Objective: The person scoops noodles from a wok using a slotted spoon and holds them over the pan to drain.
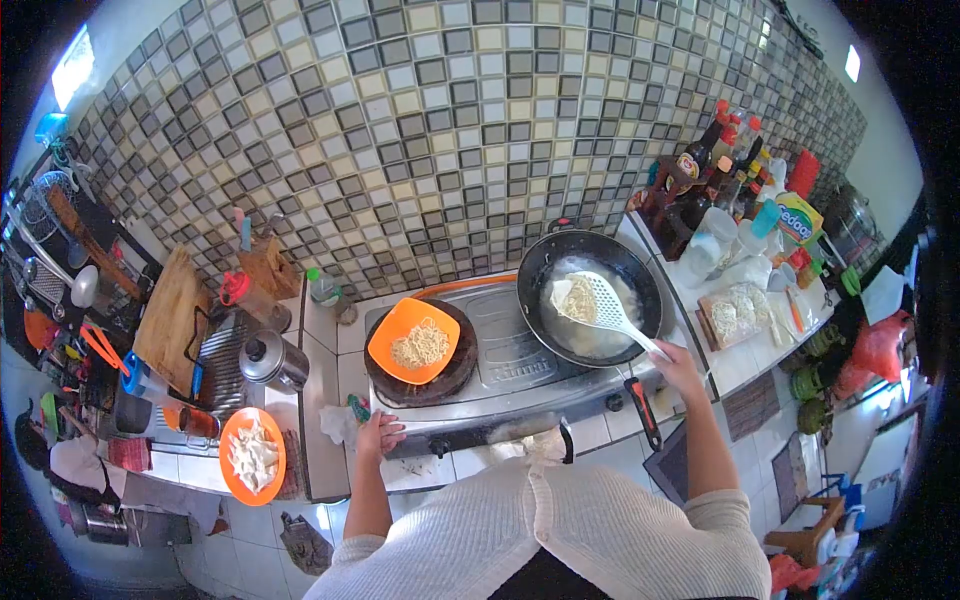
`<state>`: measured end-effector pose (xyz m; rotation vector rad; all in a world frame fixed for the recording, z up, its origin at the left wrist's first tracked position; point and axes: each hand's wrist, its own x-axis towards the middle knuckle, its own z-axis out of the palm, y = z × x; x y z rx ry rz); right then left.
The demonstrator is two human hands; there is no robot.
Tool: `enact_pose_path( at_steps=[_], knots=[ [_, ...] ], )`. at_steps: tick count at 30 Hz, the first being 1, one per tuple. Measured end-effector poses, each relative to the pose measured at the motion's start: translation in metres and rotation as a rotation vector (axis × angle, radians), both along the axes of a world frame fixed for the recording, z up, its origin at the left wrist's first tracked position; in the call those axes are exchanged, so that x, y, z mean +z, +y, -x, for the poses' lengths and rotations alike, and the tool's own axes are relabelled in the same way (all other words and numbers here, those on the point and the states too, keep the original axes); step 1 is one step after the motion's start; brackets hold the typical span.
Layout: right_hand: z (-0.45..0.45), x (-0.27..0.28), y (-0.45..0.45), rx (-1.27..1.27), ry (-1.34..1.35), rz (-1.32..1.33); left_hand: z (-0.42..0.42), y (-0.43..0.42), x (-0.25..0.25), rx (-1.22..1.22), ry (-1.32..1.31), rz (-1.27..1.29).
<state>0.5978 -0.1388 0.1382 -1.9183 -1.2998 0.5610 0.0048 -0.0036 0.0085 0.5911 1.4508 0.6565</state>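
My right hand is closed round the handle of a white slotted spoon. The spoon's head is in the dark wok, with pale noodles at its tip and cloudy liquid around it. The wok sits on the right side of the stove, its black and red handle pointing toward me. Over the left burner, an orange square bowl holds more noodles. My left hand is open at the stove's front left edge, beside a clear plastic bag and a small green item.
An orange plate of white pieces, a metal pot and a wooden cutting board stand left. Right of the wok are packaged noodles and several sauce bottles. A tiled wall rises behind the stove.
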Motion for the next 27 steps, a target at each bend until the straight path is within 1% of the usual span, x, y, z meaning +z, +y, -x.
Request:
enact_pose_path(
  at_steps=[1,2,4,8,11,13,14,17,19,23,26,27],
  knots=[
    [0.001,0.005,-0.003,-0.025,-0.088,0.006,0.000,0.000,0.001,0.001,0.002,0.000],
    [0.001,0.011,-0.006,-0.026,-0.087,0.008,0.000,-0.001,0.001,0.003,0.004,0.001],
    [0.007,0.032,-0.008,-0.065,-0.346,0.145,0.001,0.000,-0.001,0.001,0.007,0.004],
    [-0.007,0.026,-0.013,-0.044,-0.329,0.174,0.001,0.001,-0.002,-0.012,0.011,-0.009],
    [-0.008,0.028,-0.015,-0.002,-0.270,0.154,-0.001,-0.001,0.002,0.008,-0.003,-0.011],
    [-0.012,0.027,-0.017,-0.018,-0.176,0.202,0.001,-0.001,0.000,0.002,-0.006,-0.017],
    [-0.016,0.024,-0.018,-0.015,-0.177,0.202,0.001,-0.001,0.000,-0.008,-0.009,-0.024],
    [-0.020,0.022,-0.021,-0.017,-0.165,0.168,0.003,0.000,-0.004,-0.008,-0.018,-0.034],
    [-0.014,0.037,-0.022,-0.011,-0.125,0.176,0.004,-0.001,-0.006,-0.011,-0.013,-0.034],
    [-0.019,0.027,-0.025,-0.019,-0.112,0.164,0.002,0.000,-0.004,-0.022,0.007,-0.026],
    [-0.014,0.027,-0.027,0.002,-0.055,0.144,0.003,-0.001,-0.003,-0.025,0.005,-0.024],
    [-0.007,0.033,-0.027,-0.011,0.006,0.129,0.003,-0.001,-0.004,-0.026,0.005,-0.022]
  ],
)
